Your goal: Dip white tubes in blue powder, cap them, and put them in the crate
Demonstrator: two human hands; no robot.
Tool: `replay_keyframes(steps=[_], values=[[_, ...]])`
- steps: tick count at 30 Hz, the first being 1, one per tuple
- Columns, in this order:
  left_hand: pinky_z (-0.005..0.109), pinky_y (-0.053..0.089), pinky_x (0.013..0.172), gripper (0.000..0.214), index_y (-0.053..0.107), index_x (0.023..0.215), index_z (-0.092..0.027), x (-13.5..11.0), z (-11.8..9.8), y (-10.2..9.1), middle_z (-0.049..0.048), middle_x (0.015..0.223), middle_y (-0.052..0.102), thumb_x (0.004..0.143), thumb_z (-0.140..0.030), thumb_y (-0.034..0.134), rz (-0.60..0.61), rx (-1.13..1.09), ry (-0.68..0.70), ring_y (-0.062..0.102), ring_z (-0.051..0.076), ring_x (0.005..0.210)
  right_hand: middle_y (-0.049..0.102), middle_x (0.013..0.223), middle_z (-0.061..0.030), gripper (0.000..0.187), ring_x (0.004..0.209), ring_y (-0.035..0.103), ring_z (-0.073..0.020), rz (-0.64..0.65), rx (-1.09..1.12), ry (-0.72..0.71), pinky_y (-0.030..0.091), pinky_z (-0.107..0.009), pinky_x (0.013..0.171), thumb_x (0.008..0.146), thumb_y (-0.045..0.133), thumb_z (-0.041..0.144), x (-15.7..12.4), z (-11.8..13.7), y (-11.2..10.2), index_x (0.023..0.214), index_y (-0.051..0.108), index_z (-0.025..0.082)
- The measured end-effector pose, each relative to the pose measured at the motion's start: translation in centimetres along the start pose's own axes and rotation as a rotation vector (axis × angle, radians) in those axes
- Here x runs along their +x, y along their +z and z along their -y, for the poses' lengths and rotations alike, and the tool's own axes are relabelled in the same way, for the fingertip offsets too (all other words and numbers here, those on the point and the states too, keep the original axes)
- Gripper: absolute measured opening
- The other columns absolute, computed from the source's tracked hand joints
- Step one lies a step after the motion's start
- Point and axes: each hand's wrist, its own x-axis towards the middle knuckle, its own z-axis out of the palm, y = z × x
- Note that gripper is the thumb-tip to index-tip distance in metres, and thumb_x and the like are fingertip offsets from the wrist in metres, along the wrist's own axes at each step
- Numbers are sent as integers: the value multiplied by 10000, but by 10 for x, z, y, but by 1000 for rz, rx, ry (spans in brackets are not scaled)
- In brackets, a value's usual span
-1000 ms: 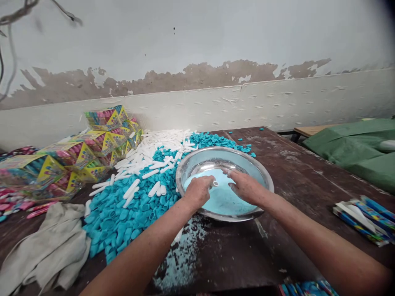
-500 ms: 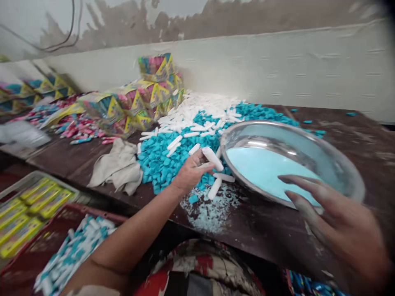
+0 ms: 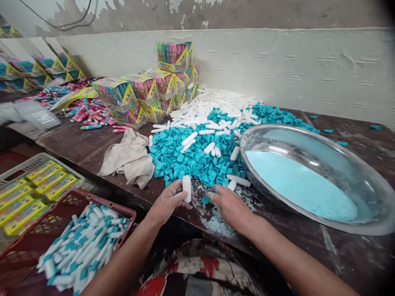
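Brown table (image 3: 77,150): right hand (image 3: 233,207), earlier spread at the bowl (image 3: 330,162), now pinches a blue cap (image 3: 205,200); left hand (image 3: 166,202) grips a white tube (image 3: 187,187) upright.

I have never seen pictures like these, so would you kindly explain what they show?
These come from one camera worn on a person's head, looking forward and down; there is no machine. The bare left hand holds a white oblong tube upright; the bare right hand touches a small teal cap, its grip unclear. On the dark brown table lie heaped teal caps, loose white tubes, a crumpled beige cloth and a shiny metal basin of pale blue powder. Lower left, a red plastic crate holds teal-capped white tubes.
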Motion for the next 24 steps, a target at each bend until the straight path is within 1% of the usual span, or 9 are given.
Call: replay_keyframes(steps=[2, 4, 7, 10, 13, 16, 19, 22, 24], values=[[290, 526, 591, 263, 544, 948, -151, 0, -2, -2, 42, 803, 593, 740, -290, 625, 9, -4, -2, 590, 190, 761, 541, 966, -104, 279, 902, 500, -223, 34, -101, -47, 401, -326, 772, 818, 409, 52, 8, 5, 3, 989, 600, 161], [291, 524, 592, 260, 548, 934, -150, -1, -4, -3, 43, 805, 588, 735, -297, 628, 12, -6, 4, 588, 193, 769, 531, 950, -109, 283, 907, 485, -229, 42, -134, -61, 386, -346, 800, 782, 401, 2, 11, 7, 7, 936, 595, 140], [292, 521, 598, 261, 550, 927, -145, -4, -5, -3, 49, 815, 586, 734, -305, 625, 8, 1, 10, 580, 192, 775, 538, 906, -105, 280, 872, 488, -218, 30, -50, -34, 395, -342, 788, 760, 383, -18, 8, 2, 17, 907, 574, 126], [287, 514, 612, 276, 543, 955, -145, -6, -3, -2, 51, 821, 589, 743, -307, 615, 28, 8, 3, 568, 181, 774, 550, 892, -90, 289, 827, 509, -197, -34, 157, 42, 426, -313, 728, 779, 373, 17, 0, -6, 24, 960, 564, 136], [278, 504, 620, 279, 523, 992, -148, -8, -1, 1, 47, 827, 582, 766, -300, 586, 69, 19, -15, 558, 167, 768, 561, 930, -67, 277, 833, 534, -167, -160, 449, 60, 440, -281, 728, 807, 383, 71, -8, -12, 24, 970, 577, 181], [274, 496, 627, 291, 505, 1020, -150, -7, 0, 4, 46, 846, 569, 778, -301, 564, 112, 49, -19, 549, 170, 798, 586, 868, -44, 168, 816, 549, -164, -237, 619, 71, 436, -291, 750, 791, 459, 130, -14, -10, 17, 868, 598, 187], [260, 478, 631, 302, 508, 1004, -147, -6, 0, 9, 48, 854, 566, 770, -329, 564, 175, 113, -16, 537, 170, 806, 610, 805, -26, 87, 776, 561, -172, -266, 761, 146, 435, -305, 741, 768, 529, 199, -19, -5, 6, 814, 603, 190], [245, 448, 625, 274, 523, 937, -136, -5, 1, 14, 48, 845, 563, 760, -341, 565, 281, 172, -21, 526, 165, 787, 618, 898, -38, 104, 884, 550, -198, -367, 934, 221, 411, -319, 810, 746, 597, 291, -23, -4, -3, 781, 618, 195], [244, 430, 634, 250, 523, 921, -135, -6, 1, 19, 37, 823, 559, 767, -329, 552, 332, 197, -30, 517, 153, 760, 608, 880, -27, 141, 872, 541, -192, -445, 1045, 280, 409, -305, 794, 727, 631, 330, -24, -4, -7, 784, 619, 202]])
